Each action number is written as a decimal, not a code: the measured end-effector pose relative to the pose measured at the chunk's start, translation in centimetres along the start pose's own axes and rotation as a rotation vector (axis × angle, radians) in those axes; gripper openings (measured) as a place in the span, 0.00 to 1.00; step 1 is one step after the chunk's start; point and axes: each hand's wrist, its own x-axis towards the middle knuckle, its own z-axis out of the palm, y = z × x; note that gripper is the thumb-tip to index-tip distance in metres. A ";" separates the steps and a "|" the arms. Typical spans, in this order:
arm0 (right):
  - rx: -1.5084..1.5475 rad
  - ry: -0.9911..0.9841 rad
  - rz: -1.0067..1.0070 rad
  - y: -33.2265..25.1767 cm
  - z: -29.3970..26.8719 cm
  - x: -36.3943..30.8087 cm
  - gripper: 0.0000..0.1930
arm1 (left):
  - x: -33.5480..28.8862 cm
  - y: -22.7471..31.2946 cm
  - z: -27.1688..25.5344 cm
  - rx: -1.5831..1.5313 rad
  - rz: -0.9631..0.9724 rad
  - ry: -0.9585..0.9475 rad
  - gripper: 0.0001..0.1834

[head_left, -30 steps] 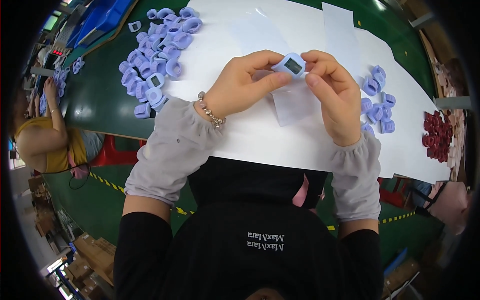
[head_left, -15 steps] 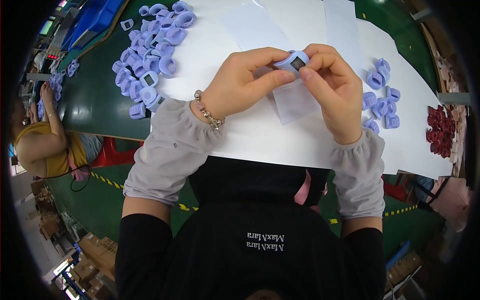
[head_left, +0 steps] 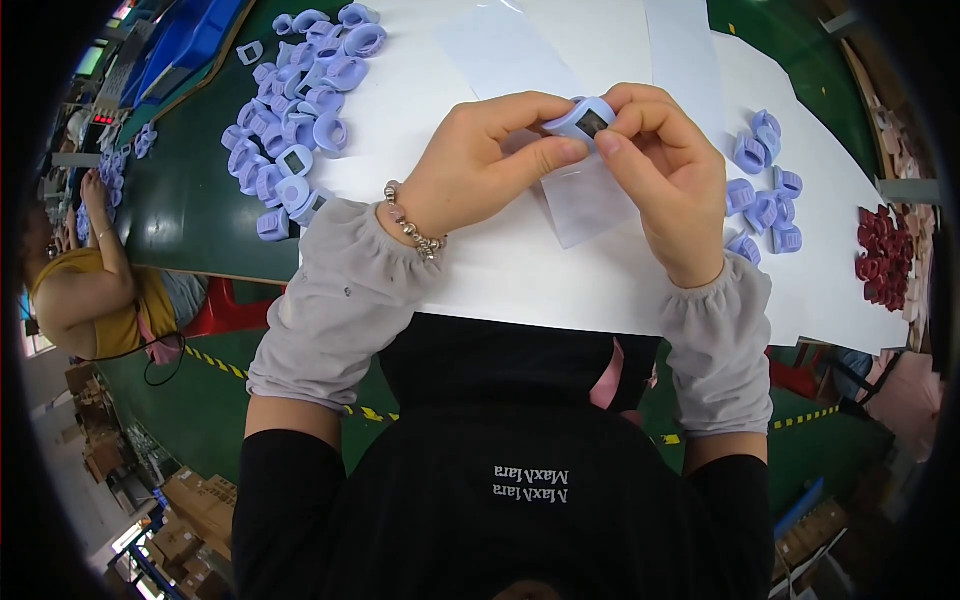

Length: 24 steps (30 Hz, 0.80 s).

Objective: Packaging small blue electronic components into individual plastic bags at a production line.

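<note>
A lavender digital watch point(head_left: 592, 122) with a small dark display is held above the white-covered table, its display facing up. My left hand point(head_left: 490, 155) pinches the watch's left end between thumb and fingers. At its right end, my right hand point(head_left: 672, 190) grips with thumb tip and curled fingers close to the display. Its far underside is hidden by my fingers. Beneath and between my hands lies a clear plastic bag point(head_left: 588, 212), flat on the white sheet point(head_left: 500, 285); its upper part is covered by my hands.
Many lavender watches point(head_left: 328, 132) are heaped at the left, several more point(head_left: 762, 210) lie at the right. Dark red pieces point(head_left: 884, 262) sit at the far right edge. Clear film point(head_left: 510, 50) lies at the back, a blue tray point(head_left: 190, 45) far left. Another person point(head_left: 85, 295) sits at the left.
Both hands stay on the watch, which has shifted very slightly left and away, with a small tilt. The rest of the view has drifted only a little.
</note>
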 end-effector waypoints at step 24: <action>-0.424 -0.028 0.132 -1.5 -1.2 -1.6 0.12 | -0.7 1.4 0.2 0.149 0.131 -0.020 0.13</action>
